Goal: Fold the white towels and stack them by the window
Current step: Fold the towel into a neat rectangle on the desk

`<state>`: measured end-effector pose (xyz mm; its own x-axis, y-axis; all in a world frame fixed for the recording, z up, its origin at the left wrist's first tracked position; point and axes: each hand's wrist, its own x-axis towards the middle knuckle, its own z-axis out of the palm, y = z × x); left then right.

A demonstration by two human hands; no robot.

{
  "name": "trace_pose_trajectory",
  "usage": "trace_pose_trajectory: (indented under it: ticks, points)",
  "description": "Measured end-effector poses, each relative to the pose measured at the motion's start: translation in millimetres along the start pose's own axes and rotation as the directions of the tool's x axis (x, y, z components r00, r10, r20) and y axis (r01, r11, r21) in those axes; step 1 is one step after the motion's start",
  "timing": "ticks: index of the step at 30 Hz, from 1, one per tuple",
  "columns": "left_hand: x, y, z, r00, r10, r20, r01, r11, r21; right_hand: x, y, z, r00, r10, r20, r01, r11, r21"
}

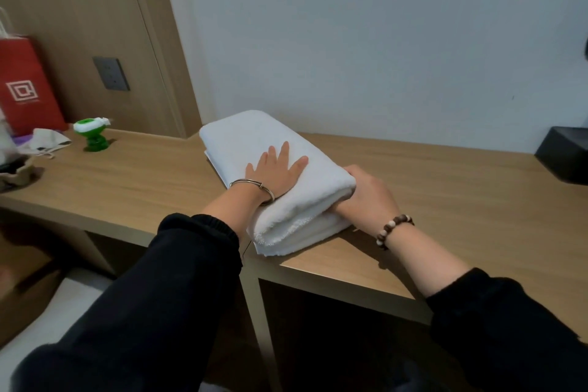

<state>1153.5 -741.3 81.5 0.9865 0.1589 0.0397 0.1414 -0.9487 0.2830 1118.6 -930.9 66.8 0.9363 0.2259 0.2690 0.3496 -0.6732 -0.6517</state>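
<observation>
1. Towels (251,134), white and thick, lie folded in one plump oblong bundle on the wooden desk (439,188), close to the pale wall and slanting away from the person.
2. The pile looks soft and nubby. The right side is a rounded fold, and the near end shows stacked layers with a frayed fringe.
3. The left hand (276,175) lies flat on top, fingers straight and spread, palm sinking into the cloth. A thin metal bangle (254,188) circles that wrist.
4. The right hand (366,196) clamps the bundle's right edge near the front corner, with its fingers tucked into the fold and hidden. A bracelet of brown and cream beads (393,229) sits on its wrist.
5. Both arms wear black sleeves (178,270) with gathered cuffs.
6. The desk is smooth, light-grained and square-edged.
7. Far left stand a red paper bag (28,89) with a white logo and a small glossy green-and-white plastic object (93,136).
8. A dark socket plate (111,73) sits in the wood panel behind, and a matte black box (566,156) rests at the right edge.
</observation>
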Motion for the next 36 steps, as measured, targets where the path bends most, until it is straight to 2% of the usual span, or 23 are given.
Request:
trace_pose_trajectory:
  ticks: [3,7,12,16,19,21,23,27,32,36]
  points:
    - [-0.4,-3.6,-1.1,1.000,0.006,0.024,-0.005,1.000,-0.019,6.9,4.7,-5.5,0.999,-0.038,0.006,0.038,0.999,-0.007]
    - [0.6,-5.1,-3.2,0.999,0.026,0.044,-0.025,1.000,-0.012,10.4,16.7,-20.6,0.992,-0.073,0.101,0.056,0.986,0.158]
    - [0.4,-4.3,-2.0,0.999,0.020,0.048,-0.019,1.000,-0.014,-0.6,20.0,-12.6,0.994,-0.086,0.070,0.063,0.960,0.272]
    - [1.9,-5.2,-0.6,0.999,0.023,0.045,-0.022,1.000,-0.017,-7.0,12.5,4.6,0.994,-0.080,-0.068,0.089,0.986,0.141]
    - [0.6,-5.7,-1.2,0.998,0.030,0.050,-0.029,0.999,-0.016,-4.4,5.7,10.2,0.990,-0.001,-0.138,0.013,0.997,0.079]
    - [0.6,-5.8,-1.2,0.998,0.034,0.047,-0.033,0.999,-0.011,-0.2,3.7,9.5,0.994,0.037,-0.108,-0.032,0.998,0.049]
    - [1.3,-6.7,-1.3,0.998,0.038,0.049,-0.038,0.999,-0.006,3.7,5.2,6.0,0.997,0.004,-0.082,-0.003,1.000,0.008]
    - [3.0,-10.6,-0.1,0.997,0.055,0.059,-0.055,0.998,0.004,9.9,15.4,-5.8,0.997,-0.068,-0.026,0.071,0.989,0.128]
    - [5.9,-11.7,0.6,0.995,0.061,0.074,-0.062,0.998,0.011,11.7,24.1,-10.0,0.998,-0.054,0.027,0.045,0.967,0.251]
    - [-0.3,-11.0,-5.4,0.992,0.089,0.090,-0.091,0.996,0.018,7.1,25.2,-1.0,0.998,-0.062,-0.002,0.061,0.980,0.187]
